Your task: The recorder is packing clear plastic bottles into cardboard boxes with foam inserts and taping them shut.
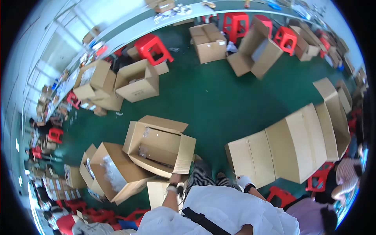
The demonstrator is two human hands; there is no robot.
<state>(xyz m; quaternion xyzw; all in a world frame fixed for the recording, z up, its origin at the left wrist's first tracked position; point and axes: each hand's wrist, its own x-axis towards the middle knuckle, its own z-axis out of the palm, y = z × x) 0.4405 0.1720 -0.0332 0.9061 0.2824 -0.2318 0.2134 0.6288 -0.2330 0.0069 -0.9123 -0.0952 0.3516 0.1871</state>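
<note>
My left hand (pixel 175 179) is at the near edge of an open cardboard box (pixel 156 169), just below its raised flap; its fingers are hidden. Inside that box lie some clear plastic pieces against the walls. My right hand (pixel 243 181), in a white glove, is beside the near corner of a closed-sided cardboard box (pixel 250 158) on the right. Its fingers are too small to make out, and I cannot tell whether it touches the cardboard. Just left of the first box stands another open carton (pixel 135 178) with clear plastic wrap (pixel 113 174) inside.
More large cartons (pixel 299 143) stand in a row on the right. Across the green floor (pixel 192 98) are open boxes (pixel 137 84), red stools (pixel 150 47) and a long worktable (pixel 135 29). Other people (pixel 346 180) sit close behind at right and at lower left.
</note>
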